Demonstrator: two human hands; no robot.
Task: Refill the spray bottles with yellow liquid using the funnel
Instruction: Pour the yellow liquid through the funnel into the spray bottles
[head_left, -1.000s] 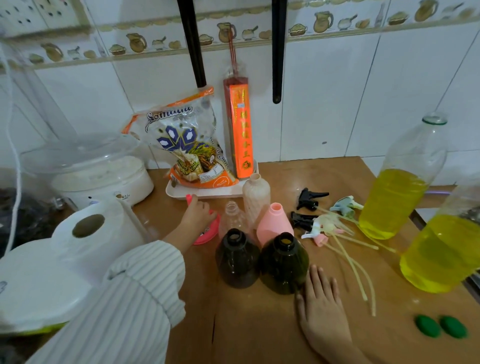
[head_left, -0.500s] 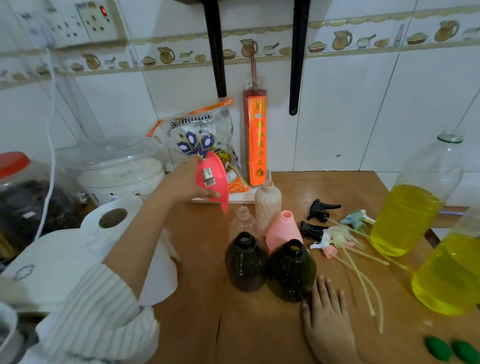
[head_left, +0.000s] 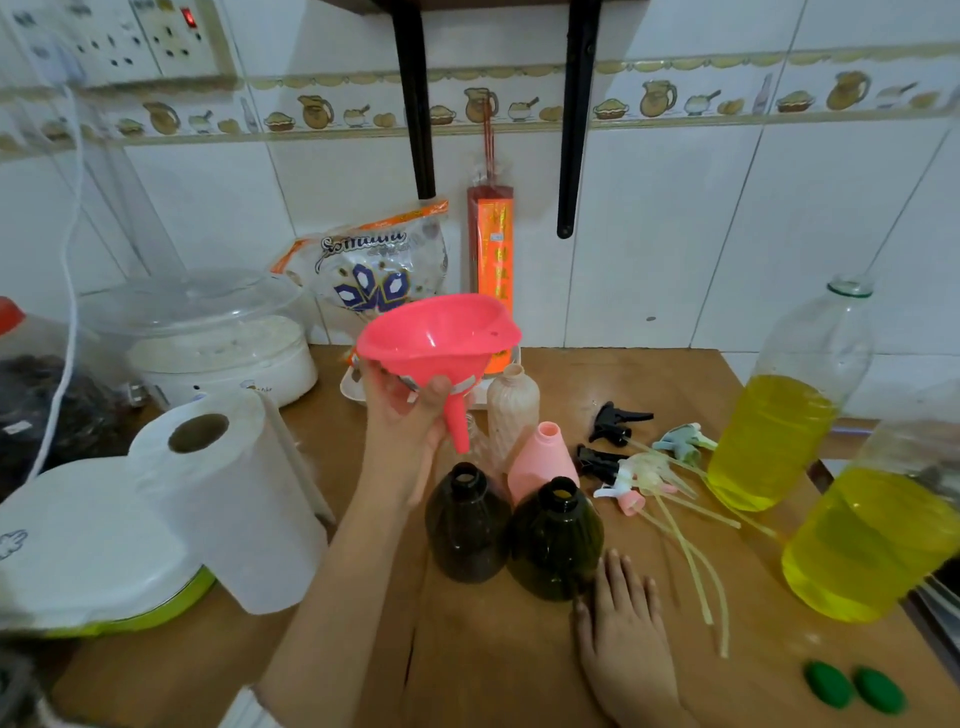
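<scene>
My left hand (head_left: 405, 415) grips a pink funnel (head_left: 441, 338) from below, holding it upright in the air above and behind the bottles, spout pointing down. Two dark open spray bottles (head_left: 467, 525) (head_left: 556, 545) stand side by side on the wooden table (head_left: 493, 665). Behind them are a pink bottle (head_left: 540, 462), a ribbed pale bottle (head_left: 511, 405) and a clear one mostly hidden by the funnel spout. My right hand (head_left: 623, 634) rests flat on the table just right of the dark bottles. Two large bottles of yellow liquid (head_left: 779, 415) (head_left: 878, 525) stand uncapped at the right.
Several spray heads with long tubes (head_left: 649, 467) lie between the small bottles and the yellow bottles. Two green caps (head_left: 852, 688) sit at the front right. A paper towel roll (head_left: 228, 493), a white lidded appliance (head_left: 83, 551), a rice cooker (head_left: 218, 348) and a snack bag (head_left: 379, 270) crowd the left and back.
My left hand picked the pink funnel up from the table, lifted it and turned it upright, moving it right over the bottles. My right hand stayed flat on the table.
</scene>
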